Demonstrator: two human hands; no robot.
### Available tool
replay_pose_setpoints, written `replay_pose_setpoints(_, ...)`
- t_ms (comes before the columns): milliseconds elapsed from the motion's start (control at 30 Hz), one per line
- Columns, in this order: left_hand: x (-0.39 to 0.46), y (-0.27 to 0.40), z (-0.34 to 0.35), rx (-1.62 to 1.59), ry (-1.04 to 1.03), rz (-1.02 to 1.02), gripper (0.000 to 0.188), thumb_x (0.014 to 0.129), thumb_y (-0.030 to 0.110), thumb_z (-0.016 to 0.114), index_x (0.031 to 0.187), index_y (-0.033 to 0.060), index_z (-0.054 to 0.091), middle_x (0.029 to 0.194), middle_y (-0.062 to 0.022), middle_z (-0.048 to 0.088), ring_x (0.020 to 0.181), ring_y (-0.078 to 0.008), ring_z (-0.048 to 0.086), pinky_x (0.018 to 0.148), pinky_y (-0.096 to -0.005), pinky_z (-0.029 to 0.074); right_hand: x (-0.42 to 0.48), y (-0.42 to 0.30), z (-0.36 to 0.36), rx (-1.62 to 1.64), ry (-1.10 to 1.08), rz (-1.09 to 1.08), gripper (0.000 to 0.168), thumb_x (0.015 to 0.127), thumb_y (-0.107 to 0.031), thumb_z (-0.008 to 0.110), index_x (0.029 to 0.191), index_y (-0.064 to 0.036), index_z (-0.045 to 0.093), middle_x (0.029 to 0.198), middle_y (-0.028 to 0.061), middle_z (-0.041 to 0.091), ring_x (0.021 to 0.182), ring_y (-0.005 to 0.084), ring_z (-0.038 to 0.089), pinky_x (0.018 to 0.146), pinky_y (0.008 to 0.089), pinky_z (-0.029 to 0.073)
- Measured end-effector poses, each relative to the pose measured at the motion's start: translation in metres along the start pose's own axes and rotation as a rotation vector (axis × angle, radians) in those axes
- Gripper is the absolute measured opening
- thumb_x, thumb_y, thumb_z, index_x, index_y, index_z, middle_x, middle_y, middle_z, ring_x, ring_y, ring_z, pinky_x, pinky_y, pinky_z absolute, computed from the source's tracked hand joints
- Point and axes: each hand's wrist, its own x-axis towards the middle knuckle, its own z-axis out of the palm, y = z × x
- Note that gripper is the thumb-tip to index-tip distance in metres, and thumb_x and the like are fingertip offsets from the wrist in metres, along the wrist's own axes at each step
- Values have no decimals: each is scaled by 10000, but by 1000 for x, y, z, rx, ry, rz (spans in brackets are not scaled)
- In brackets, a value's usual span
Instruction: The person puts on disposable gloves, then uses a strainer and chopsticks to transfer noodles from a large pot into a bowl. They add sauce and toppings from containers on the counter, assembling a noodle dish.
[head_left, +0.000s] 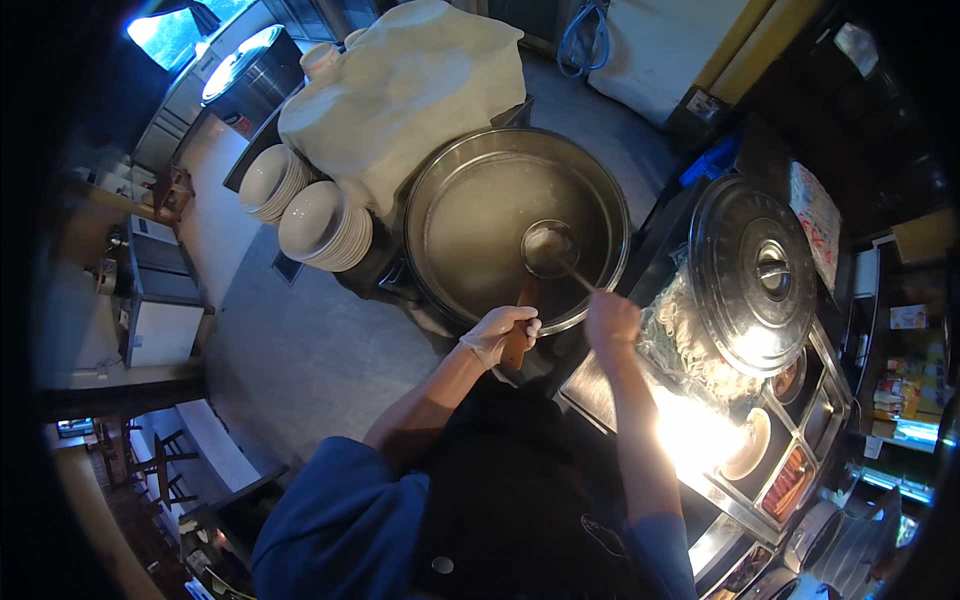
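Observation:
A large round metal pot (611, 180) of cloudy, pale liquid (480, 217) stands before me. My left hand (501, 335), in a thin clear glove, is closed around a flat wooden paddle (514, 346). The paddle's far end reaches over the near rim and dips into the liquid. Gripped in my right hand (613, 321) is the handle of a round ladle (550, 249). Its bowl is at the liquid's surface near the pot's right side, with something pale in it; I cannot tell what.
Stacked white bowls (322, 225) stand left of the pot, beside a pale cloth (420, 82) draped over something. On the right, a metal lid (739, 262) leans over noodles (694, 337) in clear plastic. Metal food trays (787, 480) and a glaring bright spot lie nearer me.

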Motion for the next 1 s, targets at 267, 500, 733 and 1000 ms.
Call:
replay_pose_setpoints(267, 7, 46, -49, -60, 67, -142, 90, 967, 115, 537, 904, 51, 545, 795, -62, 590, 660, -140, 565, 621, -289, 505, -11, -30, -18, -121, -110, 34, 202, 918, -160, 525, 1008, -48, 667, 749, 87, 723, 727, 254, 728, 594, 364, 572)
replay_pose_setpoints(500, 8, 66, -60, 111, -40, -164, 99, 947, 141, 554, 904, 52, 554, 767, -49, 571, 674, -151, 557, 649, -315, 489, -26, -78, 0, -133, -105, -74, 324, 885, -141, 553, 1180, -11, 587, 676, 130, 669, 612, 263, 701, 527, 365, 555)
replay_pose_setpoints(733, 6, 79, -60, 136, -38, -218, 114, 945, 146, 556, 871, 59, 564, 736, -57, 595, 636, -162, 566, 641, -323, 489, -13, -54, 6, -119, -101, 231, 302, 986, -190, 450, 1232, -46, 548, 764, 136, 685, 653, 330, 697, 524, 429, 542)
replay_pose_setpoints(1000, 9, 88, -63, 164, -10, -214, 95, 944, 144, 573, 901, 61, 555, 759, -51, 602, 639, -161, 567, 623, -314, 505, -32, -63, -5, -103, -142, 289, 261, 939, -171, 498, 1161, -67, 590, 781, 119, 699, 680, 277, 705, 545, 423, 541)
